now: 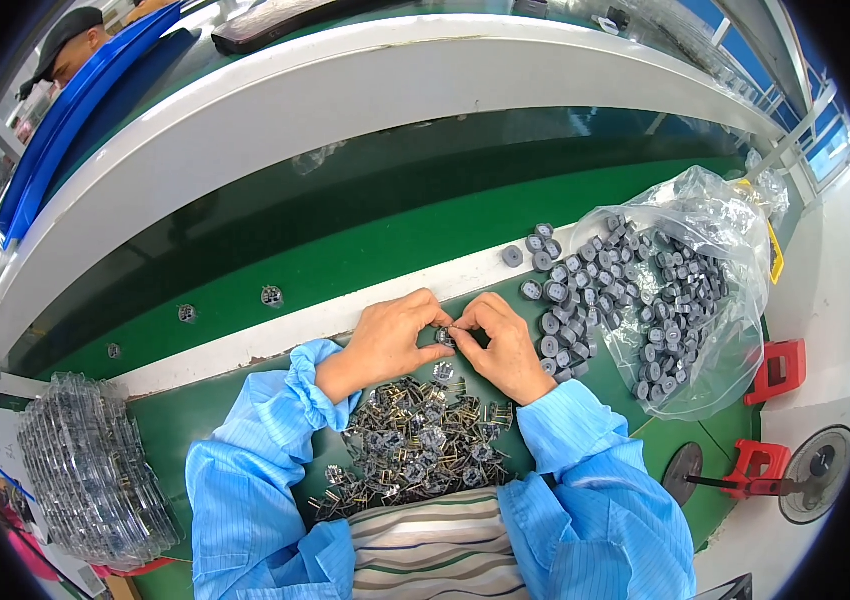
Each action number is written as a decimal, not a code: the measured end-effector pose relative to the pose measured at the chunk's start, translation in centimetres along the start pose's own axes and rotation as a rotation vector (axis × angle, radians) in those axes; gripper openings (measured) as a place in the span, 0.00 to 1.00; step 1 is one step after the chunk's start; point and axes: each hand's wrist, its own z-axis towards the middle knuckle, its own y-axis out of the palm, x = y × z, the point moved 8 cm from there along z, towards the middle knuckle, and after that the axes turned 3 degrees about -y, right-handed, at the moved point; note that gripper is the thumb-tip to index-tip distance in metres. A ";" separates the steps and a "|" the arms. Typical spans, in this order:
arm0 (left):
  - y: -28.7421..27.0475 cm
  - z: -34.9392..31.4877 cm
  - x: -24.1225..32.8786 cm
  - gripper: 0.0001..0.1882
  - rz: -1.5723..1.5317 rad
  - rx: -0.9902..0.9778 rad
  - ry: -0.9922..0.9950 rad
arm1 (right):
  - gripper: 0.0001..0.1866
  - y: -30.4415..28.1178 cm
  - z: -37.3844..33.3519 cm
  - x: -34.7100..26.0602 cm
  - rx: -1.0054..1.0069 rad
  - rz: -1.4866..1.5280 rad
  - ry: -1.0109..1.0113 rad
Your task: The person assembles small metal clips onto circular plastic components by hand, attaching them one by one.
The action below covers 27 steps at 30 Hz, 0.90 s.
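My left hand and my right hand meet above the green work surface, fingertips pinched together on one small dark component. Its details are mostly covered by the fingers. Just below it lies another small clear-and-dark part. Between my forearms spreads a heap of small dark components with brass-coloured pins, reaching close to the striped cloth at my waist. To the right of my right hand are many grey round caps, some loose, others inside a clear plastic bag.
A white rail divides my work surface from a green belt, where three small parts stand, one of them a round piece. Stacked clear plastic trays stand at left. Red stools are at right. Another person is at far left.
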 end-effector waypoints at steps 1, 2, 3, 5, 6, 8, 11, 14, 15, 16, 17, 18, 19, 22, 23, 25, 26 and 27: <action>0.0 0.0 0.1 0.20 -0.001 -0.003 -0.005 | 0.08 0.1 -0.1 -0.1 -0.002 0.000 0.000; 0.0 0.0 0.0 0.19 -0.002 -0.007 -0.009 | 0.09 0.3 -0.2 0.3 -0.015 0.028 0.045; 0.0 0.0 0.0 0.19 -0.003 -0.006 -0.009 | 0.09 0.5 -0.3 0.6 -0.029 0.055 0.090; 0.0 -0.1 0.0 0.19 0.007 0.005 -0.006 | 0.09 0.5 -0.2 0.3 -0.016 0.009 0.039; 0.0 -0.1 0.0 0.19 0.007 0.005 -0.007 | 0.10 0.5 -0.1 -0.1 -0.002 -0.037 -0.013; 0.1 0.0 0.0 0.19 0.004 0.011 0.001 | 0.10 0.6 -0.1 -0.5 -0.003 -0.055 -0.019; -0.1 0.1 0.3 0.19 0.005 0.022 0.003 | 0.09 0.7 -0.1 -0.5 -0.016 -0.077 0.002; -0.1 0.1 0.2 0.19 -0.011 0.022 0.002 | 0.10 0.9 -0.4 -0.2 -0.030 -0.074 0.034; 0.0 0.0 0.3 0.19 -0.011 0.021 0.010 | 0.10 0.9 -0.5 0.0 -0.035 -0.067 0.039; 0.0 0.0 0.0 0.18 -0.026 0.026 -0.006 | 0.10 1.0 -0.7 0.6 -0.079 -0.030 0.090; -0.2 -0.1 -0.3 0.18 -0.038 0.035 -0.027 | 0.10 0.7 -0.5 0.5 -0.077 -0.032 0.085; -0.5 0.0 -0.5 0.18 -0.035 0.039 -0.026 | 0.10 -0.6 -0.1 -0.6 0.016 -0.203 -0.026; -1.4 0.1 -1.2 0.16 -0.108 0.107 -0.070 | 0.11 -1.7 0.0 -1.8 0.111 -0.372 -0.137; -4.0 0.5 -3.4 0.15 -0.113 0.302 -0.120 | 0.15 -4.8 0.1 -1.2 0.181 -0.911 -0.078; -5.3 0.7 -4.1 0.14 -0.045 0.413 -0.116 | 0.14 -5.5 -0.1 -0.4 0.197 -1.020 -0.051; -6.3 0.8 -6.5 0.15 -0.039 0.415 -0.205 | 0.14 -5.7 -0.6 1.0 0.155 -0.978 -0.046; -7.0 0.8 -7.0 0.15 0.058 0.452 -0.185 | 0.14 -5.3 -0.5 1.2 0.109 -0.938 -0.041; -7.4 0.6 -7.2 0.15 0.155 0.486 -0.165 | 0.14 -5.0 -0.4 1.0 0.106 -0.932 -0.039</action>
